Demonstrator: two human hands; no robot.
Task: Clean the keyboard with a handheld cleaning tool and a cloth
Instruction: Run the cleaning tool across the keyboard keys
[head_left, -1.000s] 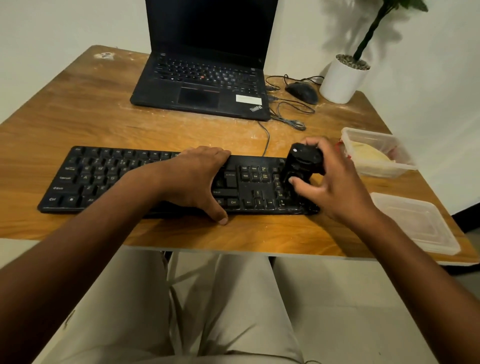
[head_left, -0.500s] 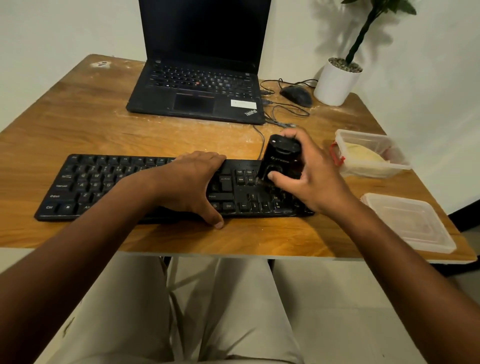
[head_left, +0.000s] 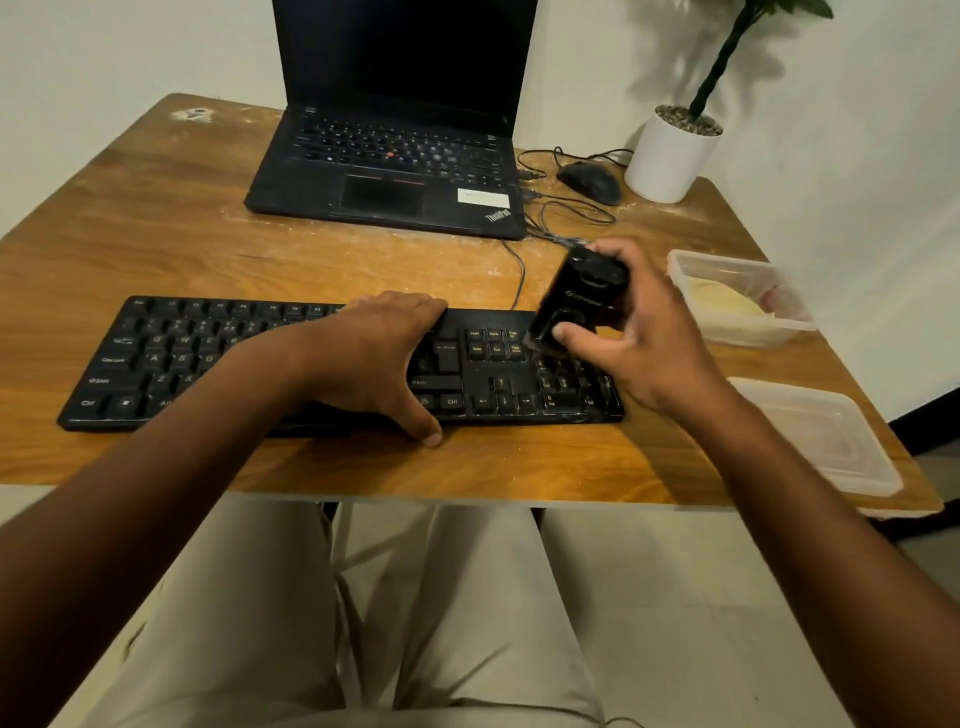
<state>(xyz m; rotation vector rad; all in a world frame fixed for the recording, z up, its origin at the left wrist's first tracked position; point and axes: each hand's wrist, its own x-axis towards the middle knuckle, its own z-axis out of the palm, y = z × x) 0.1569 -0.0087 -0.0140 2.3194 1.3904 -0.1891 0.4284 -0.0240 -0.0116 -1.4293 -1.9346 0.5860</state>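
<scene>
Shifted leftward since the earlier frame: handheld cleaning tool (head_left: 576, 306), from the numeric pad toward the navigation keys, now tilted with its lower end on or just above the keys near Page Down. Gripped by right hand (head_left: 639, 332), thumb on the front face. Left hand (head_left: 374, 358) flat and relaxed on keyboard (head_left: 291, 364), steadying it on the surface (head_left: 156, 228).

Progress: tool pass under way at the right end; left and middle key rows apparently not yet covered. Cloth step outstanding; possibly the pale item in container (head_left: 737, 296), not confirmable.

Count: one keyboard, one tool, one laptop (head_left: 395, 156), one mouse (head_left: 589, 182), one potted plant (head_left: 672, 150), one container, one lid (head_left: 815, 431).
</scene>
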